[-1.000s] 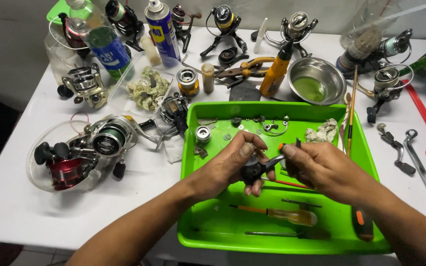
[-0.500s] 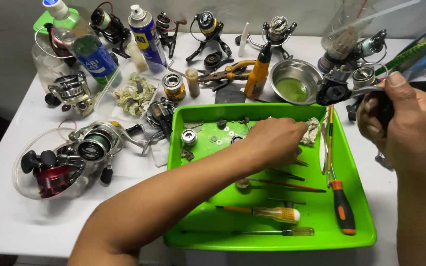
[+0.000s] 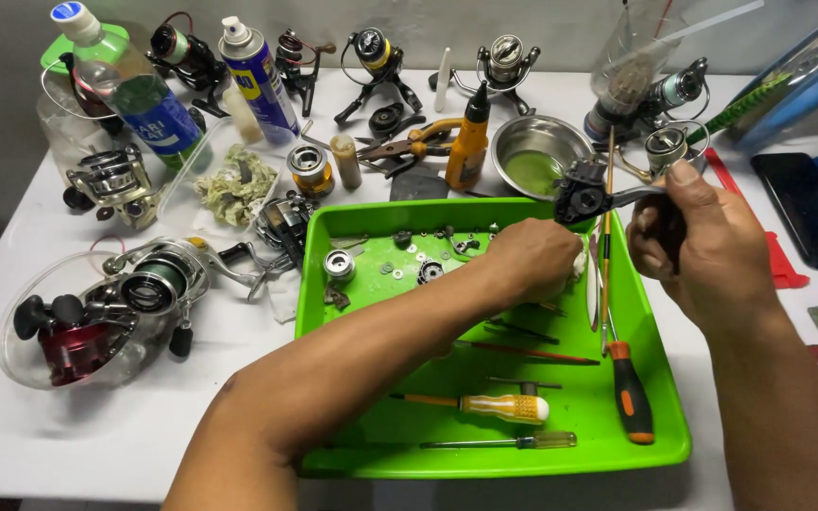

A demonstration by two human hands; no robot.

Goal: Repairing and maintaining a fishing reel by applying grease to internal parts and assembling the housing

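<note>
My right hand (image 3: 688, 237) holds a black fishing reel body (image 3: 581, 197) by its stem, raised over the right rim of the green tray (image 3: 485, 459). My left hand (image 3: 534, 260) reaches across the tray and rests curled on a white crumpled cloth (image 3: 578, 265) near the tray's back right; its grip on the cloth cannot be told. Small reel parts, washers and a silver spool (image 3: 338, 265) lie in the tray's back part. Several screwdrivers lie in the tray, one with a yellow handle (image 3: 508, 408) and one with an orange and black handle (image 3: 631, 402).
Several fishing reels (image 3: 139, 289) stand on the white table left and behind the tray. A blue spray can (image 3: 259, 80), a plastic bottle (image 3: 134, 85), an orange oil bottle (image 3: 469, 137), a steel bowl (image 3: 537, 161) and pliers (image 3: 409, 147) stand behind. A dark phone (image 3: 807, 208) lies right.
Both hands held the reel body together over the tray; then my right hand lifted it up and right, while my left hand let go and reached to the tray's back right.
</note>
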